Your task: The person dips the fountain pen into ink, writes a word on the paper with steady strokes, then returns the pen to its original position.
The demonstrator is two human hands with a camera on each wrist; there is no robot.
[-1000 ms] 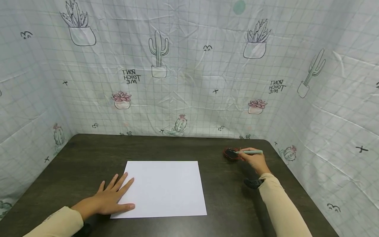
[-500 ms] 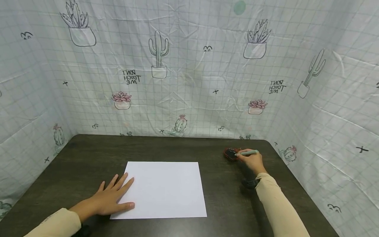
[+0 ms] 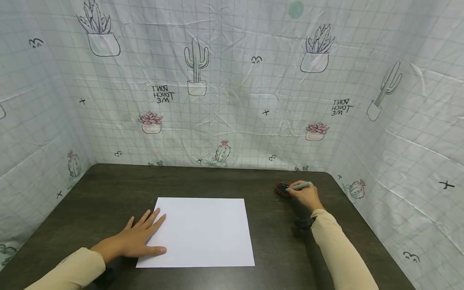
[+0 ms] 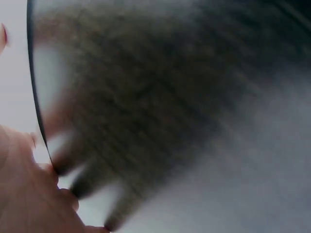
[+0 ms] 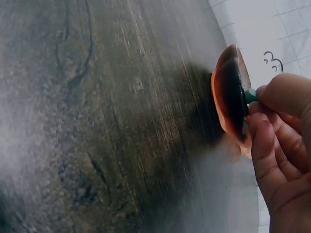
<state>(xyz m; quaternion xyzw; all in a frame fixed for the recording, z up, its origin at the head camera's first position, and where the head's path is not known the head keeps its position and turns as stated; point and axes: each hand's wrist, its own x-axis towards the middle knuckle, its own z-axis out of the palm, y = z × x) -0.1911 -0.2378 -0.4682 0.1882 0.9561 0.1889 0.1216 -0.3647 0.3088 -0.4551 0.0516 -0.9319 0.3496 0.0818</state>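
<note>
While right fingers [image 3: 294,192] pinch pen [image 3: 301,185] (overlapping black object [image 3: 281,188]), left fingers [image 3: 156,224] splayed on paper [image 3: 206,231], curtain [image 3: 232,80] behind

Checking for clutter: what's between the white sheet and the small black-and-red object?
Head view: only bare dark tabletop shows between the white sheet and the small black-and-red object.
</note>
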